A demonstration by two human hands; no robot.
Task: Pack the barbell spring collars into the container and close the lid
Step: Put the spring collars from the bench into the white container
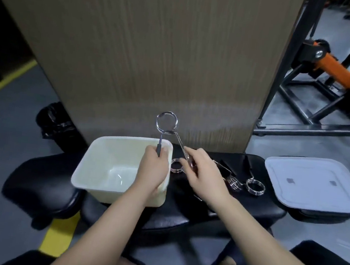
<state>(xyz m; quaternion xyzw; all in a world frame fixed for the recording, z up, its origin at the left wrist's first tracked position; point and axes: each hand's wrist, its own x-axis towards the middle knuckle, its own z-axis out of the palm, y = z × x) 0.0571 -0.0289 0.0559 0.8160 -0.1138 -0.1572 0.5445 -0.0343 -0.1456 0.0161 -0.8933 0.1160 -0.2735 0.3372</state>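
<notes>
Both hands hold one chrome spring collar (167, 121) upright above the bench. My left hand (154, 167) grips its left handle over the white container (108, 164), and my right hand (203, 175) pinches the right handle. The container looks empty and stands open on the black bench pad (182, 206). Three more collars lie on the pad: one (176, 165) between my hands, one (234, 183) right of my right hand, and one (255, 186) beside it. The white lid (315, 186) lies flat at the bench's right end.
A wood-grain panel (146, 51) rises right behind the bench. A black bin bag (57, 121) sits on the floor at left. A black gym rack with an orange part (336, 68) stands at the back right. Yellow floor lines (58, 234) run at left.
</notes>
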